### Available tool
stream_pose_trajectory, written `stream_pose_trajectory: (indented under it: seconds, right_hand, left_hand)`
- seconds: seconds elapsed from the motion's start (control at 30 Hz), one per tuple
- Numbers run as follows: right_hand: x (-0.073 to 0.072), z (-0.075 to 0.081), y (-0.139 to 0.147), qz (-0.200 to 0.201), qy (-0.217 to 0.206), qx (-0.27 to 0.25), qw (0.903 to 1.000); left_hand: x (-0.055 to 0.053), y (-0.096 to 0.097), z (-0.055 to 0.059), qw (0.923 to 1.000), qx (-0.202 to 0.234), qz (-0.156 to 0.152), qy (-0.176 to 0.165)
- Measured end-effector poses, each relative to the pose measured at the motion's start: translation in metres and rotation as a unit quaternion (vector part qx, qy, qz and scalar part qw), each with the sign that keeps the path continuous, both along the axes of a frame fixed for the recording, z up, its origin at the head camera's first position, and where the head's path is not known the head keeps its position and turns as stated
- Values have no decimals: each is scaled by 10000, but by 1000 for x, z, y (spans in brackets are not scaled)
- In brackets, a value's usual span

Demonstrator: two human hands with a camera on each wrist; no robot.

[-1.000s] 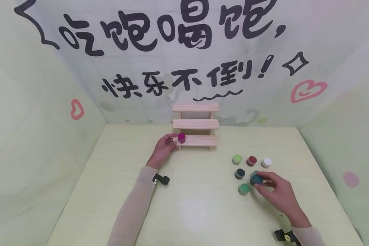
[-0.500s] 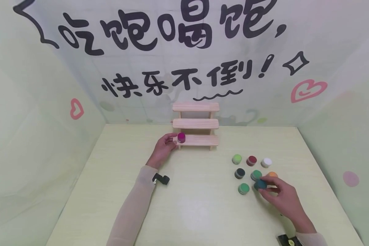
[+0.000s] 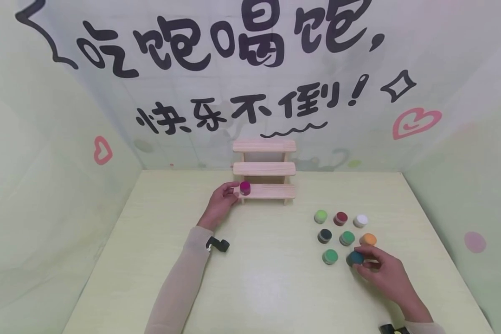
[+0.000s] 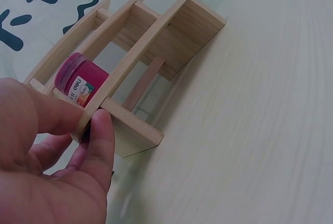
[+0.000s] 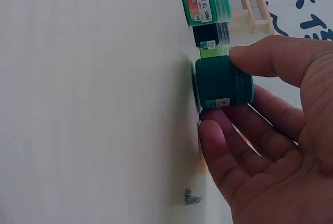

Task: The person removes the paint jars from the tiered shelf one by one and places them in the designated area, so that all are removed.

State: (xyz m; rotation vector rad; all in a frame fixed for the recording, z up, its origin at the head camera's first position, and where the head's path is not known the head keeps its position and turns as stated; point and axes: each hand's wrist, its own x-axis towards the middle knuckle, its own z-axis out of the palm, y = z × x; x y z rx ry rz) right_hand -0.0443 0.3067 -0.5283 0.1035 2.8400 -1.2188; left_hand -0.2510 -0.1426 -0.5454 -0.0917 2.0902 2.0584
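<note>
My left hand [image 3: 220, 204] pinches the left end of the lowest step of a small three-tier wooden display stand [image 3: 271, 191]. On that step, beside the fingers, stands a magenta paint jar [image 4: 83, 80]; its label shows in the left wrist view. At the right, my right hand [image 3: 385, 273] holds a dark teal paint jar [image 5: 214, 81] between thumb and fingers, at or just above the tabletop. Around it stand a green paint jar [image 3: 347, 238], another green paint jar [image 3: 330, 256] and an orange paint jar [image 3: 368, 239], partly behind the hand.
Farther back on the table [image 3: 259, 278] are a light green jar [image 3: 320, 216], a dark red jar [image 3: 340, 218], a white jar [image 3: 361, 221] and a near-black jar [image 3: 324, 235]. A printed cloth backdrop [image 3: 183, 153] rises behind the stand.
My right hand has moved the dark teal jar toward me and slightly right, from over the green jar to a spot in front of it, uncovering the orange jar. The left hand stays put.
</note>
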Motion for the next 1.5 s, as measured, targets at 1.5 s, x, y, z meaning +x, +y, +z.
stream_pose_trajectory:
  seconds: [1.5]
  right_hand:
    - [-42, 38, -27, 450, 1043, -213, 9933]
  left_hand:
    - [0, 0, 3, 10000, -3, -23, 11]
